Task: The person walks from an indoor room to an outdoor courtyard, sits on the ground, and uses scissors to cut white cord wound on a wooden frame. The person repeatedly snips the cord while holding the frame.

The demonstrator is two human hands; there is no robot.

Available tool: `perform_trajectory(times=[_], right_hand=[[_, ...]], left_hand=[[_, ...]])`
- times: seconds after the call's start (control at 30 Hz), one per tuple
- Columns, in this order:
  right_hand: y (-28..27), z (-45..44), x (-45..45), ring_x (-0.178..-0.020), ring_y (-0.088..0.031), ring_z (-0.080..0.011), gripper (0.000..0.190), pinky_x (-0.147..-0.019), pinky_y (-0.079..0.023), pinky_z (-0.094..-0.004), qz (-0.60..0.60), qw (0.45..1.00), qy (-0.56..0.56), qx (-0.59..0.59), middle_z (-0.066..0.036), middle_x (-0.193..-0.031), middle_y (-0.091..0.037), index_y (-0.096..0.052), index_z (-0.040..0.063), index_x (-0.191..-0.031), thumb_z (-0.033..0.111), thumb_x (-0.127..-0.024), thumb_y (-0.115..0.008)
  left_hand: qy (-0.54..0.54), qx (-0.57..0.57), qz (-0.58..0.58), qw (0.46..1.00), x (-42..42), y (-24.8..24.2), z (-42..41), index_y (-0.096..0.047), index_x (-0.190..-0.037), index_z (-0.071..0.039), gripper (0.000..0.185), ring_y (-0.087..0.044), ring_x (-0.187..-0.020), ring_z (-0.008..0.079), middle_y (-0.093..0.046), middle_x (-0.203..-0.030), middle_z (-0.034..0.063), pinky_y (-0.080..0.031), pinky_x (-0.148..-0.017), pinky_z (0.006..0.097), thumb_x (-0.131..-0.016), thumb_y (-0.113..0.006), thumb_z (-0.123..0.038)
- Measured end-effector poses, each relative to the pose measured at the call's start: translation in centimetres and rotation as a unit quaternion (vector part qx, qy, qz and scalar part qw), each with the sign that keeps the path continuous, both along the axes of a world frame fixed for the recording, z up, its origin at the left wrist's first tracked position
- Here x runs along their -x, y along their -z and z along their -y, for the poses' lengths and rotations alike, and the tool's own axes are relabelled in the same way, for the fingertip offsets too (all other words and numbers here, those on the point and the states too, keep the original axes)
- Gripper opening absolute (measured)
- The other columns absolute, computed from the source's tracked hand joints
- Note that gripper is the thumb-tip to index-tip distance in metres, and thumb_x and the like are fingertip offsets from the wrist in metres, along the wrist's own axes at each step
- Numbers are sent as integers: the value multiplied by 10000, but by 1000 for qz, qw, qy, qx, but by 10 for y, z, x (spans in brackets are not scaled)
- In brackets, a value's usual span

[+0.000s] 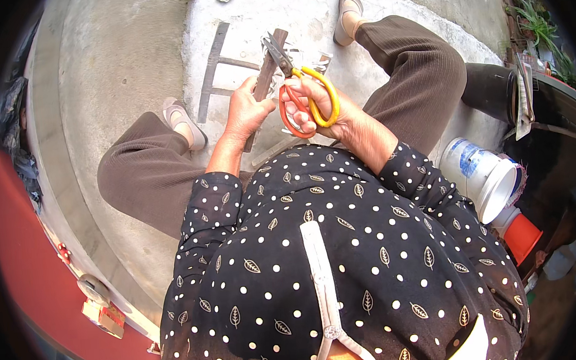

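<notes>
My left hand [246,106] grips a dark brown wooden bar [266,76] that slants up and away from me. Frayed white strands [291,48] hang along the bar's edges. In my right hand [320,97] is a pair of scissors [281,58] with one yellow and one red handle. Its dark blades lie across the upper part of the bar, tips slightly apart. Whether a strand sits between the blades is too small to tell. Left of the bar, a dark frame [209,76] with two rungs shows against the pale concrete.
My feet [185,122] rest on the concrete floor [135,56], knees spread wide. To the right stand a white bucket [473,165], a red container [523,236] and a black cylindrical vessel [488,91]. Potted plants [536,25] are at upper right. A red wall surface [33,252] borders the left.
</notes>
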State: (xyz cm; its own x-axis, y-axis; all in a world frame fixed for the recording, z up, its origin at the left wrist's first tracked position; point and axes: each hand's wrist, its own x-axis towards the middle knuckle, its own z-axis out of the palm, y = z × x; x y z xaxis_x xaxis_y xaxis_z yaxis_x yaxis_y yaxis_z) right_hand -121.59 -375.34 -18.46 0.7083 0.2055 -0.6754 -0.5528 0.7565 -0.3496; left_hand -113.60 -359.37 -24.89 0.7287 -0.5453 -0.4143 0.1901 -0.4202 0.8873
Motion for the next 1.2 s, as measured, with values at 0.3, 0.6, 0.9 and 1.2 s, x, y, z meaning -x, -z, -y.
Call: perform_trajectory(times=[0.3,0.6,0.9,1.2], right_hand=[[13,12,-13,-436,-561,-133,340,-385,-428,-270,-27,873,-212,439,-79,-613,-590,-614,1,-815,313,-749,-732],[49,13,5,-552,-543,-111,372,-521,-451,-297,88,757,-208,612,-80,-634,-594,-598,4,-844,298,-708,-782],[12,28,-16,-518,-570,-141,336,-433,-453,-295,-40,944,-192,264,-70,-634,-585,-590,19,-801,316,-758,-741],[1,18,-24,-509,-557,-192,460,-430,-478,-310,-99,981,-94,139,-100,-671,-552,-539,4,-921,415,-773,-683]], left_hand=[[-4,6,-38,999,5,16,9,-580,-1001,3,359,-534,-682,94,-589,-787,17,-448,-621,253,-657,-620,-91],[-3,20,-43,999,1,8,4,-573,-1022,10,395,-538,-698,106,-587,-788,40,-453,-641,258,-656,-617,-133],[-5,20,-28,999,2,9,5,-586,-1029,-6,382,-535,-716,97,-587,-790,26,-457,-670,262,-665,-613,-115],[6,34,-21,999,6,16,13,-588,-1051,-23,393,-574,-759,106,-630,-842,36,-463,-710,262,-666,-616,-95]])
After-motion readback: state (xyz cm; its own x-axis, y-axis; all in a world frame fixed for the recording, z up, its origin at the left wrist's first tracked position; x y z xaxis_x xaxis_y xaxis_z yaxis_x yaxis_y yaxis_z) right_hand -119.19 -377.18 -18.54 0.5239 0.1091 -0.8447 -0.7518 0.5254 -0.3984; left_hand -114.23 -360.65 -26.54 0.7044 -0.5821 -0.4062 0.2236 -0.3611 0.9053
